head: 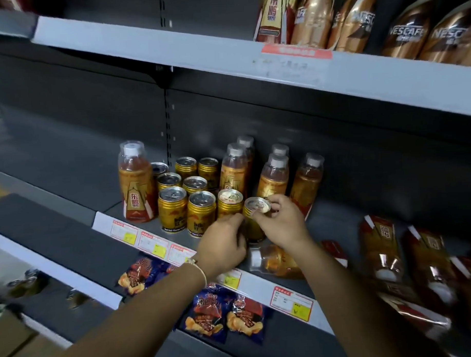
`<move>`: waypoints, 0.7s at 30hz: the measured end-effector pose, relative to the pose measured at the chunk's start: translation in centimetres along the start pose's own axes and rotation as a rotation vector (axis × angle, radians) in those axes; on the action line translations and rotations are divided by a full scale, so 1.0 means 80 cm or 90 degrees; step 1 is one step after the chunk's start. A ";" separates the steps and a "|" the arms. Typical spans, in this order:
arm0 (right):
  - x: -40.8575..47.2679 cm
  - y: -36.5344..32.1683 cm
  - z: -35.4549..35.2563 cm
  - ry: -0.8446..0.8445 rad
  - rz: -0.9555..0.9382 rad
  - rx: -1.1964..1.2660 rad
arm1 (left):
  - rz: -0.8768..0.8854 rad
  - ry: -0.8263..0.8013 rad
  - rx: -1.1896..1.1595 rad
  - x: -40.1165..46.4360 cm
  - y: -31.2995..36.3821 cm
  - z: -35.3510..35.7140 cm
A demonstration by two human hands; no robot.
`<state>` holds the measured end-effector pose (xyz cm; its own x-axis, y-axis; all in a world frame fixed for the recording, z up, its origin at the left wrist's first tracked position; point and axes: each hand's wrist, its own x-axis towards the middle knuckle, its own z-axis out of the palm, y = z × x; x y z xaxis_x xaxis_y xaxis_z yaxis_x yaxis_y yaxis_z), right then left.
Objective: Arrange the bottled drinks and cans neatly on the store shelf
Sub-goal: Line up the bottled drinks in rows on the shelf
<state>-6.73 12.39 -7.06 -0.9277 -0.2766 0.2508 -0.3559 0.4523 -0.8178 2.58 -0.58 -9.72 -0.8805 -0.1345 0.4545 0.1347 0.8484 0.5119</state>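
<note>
Can being set into the front row of the middle shelf, held in both hands.

Nearest, snack bags [215, 316] hang below the shelf edge [259, 285] with its price tags. Just beyond the edge, one bottle [274, 261] lies on its side, right under the wrists, and would do well to be stood up afterwards. The left hand [223, 244] wraps the lower body of the gold can [254, 217], while the right hand [281, 220] pinches its top rim; the can looks slightly tilted and sits at the right end of the front row, just beside the neighbouring can [229, 205]. A good placement would likely mean lowering it upright, base flat, label facing out, in line with that row, without nudging the can beside it. Farther back stand more cans and the upright bottles [273, 174] against the back panel.
</note>
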 end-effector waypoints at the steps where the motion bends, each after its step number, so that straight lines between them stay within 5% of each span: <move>1: -0.003 0.001 0.005 0.011 -0.004 -0.010 | -0.010 -0.004 -0.011 -0.005 -0.006 0.004; 10: 0.001 0.003 0.019 0.021 0.048 -0.121 | -0.058 0.049 -0.035 -0.017 -0.025 0.029; 21: -0.007 0.003 0.011 0.105 0.045 -0.008 | 0.030 0.010 0.025 -0.012 -0.033 0.032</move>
<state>-6.22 11.90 -7.82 -0.9560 -0.1020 0.2751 -0.2897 0.4767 -0.8300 1.93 -1.38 -13.37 -0.8666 -0.1010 0.4887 0.1580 0.8734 0.4607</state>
